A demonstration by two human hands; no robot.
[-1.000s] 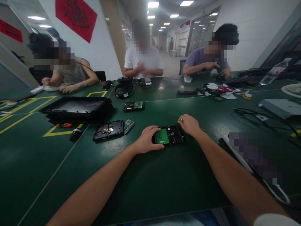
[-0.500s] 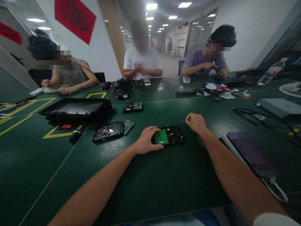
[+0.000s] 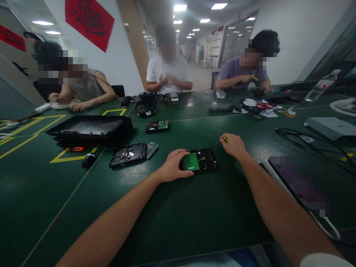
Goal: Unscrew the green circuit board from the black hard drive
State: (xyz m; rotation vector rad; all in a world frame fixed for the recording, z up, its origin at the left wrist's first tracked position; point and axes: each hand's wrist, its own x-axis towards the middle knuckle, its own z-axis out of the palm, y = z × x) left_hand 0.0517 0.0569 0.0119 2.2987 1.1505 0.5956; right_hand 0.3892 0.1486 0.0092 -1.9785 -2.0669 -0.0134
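A black hard drive [image 3: 208, 160] with a green circuit board [image 3: 191, 161] facing up lies flat on the table in front of me. My left hand [image 3: 174, 165] grips its left end, thumb along the near edge and fingers at the far edge. Beyond the drive's far right corner, my right hand [image 3: 233, 144] is closed around a small yellow-and-black tool [image 3: 225, 139], apparently a screwdriver; most of it is hidden in the fingers. Several tiny screws [image 3: 217, 144] lie on the table just left of that hand.
Left of the drive sit another hard drive [image 3: 128, 155] and a loose circuit board [image 3: 152, 150]. A smaller drive [image 3: 157, 126] lies farther back, near a black tray [image 3: 86, 128]. On the right are a tablet-like device [image 3: 297, 181], cables [image 3: 294, 134] and a grey box [image 3: 332, 127]. Three people sit opposite.
My right hand has shifted very slightly, and the yellow-and-black screwdriver is turned a little differently. More of the tiny screws show beside it. My left hand and the drive stay put.
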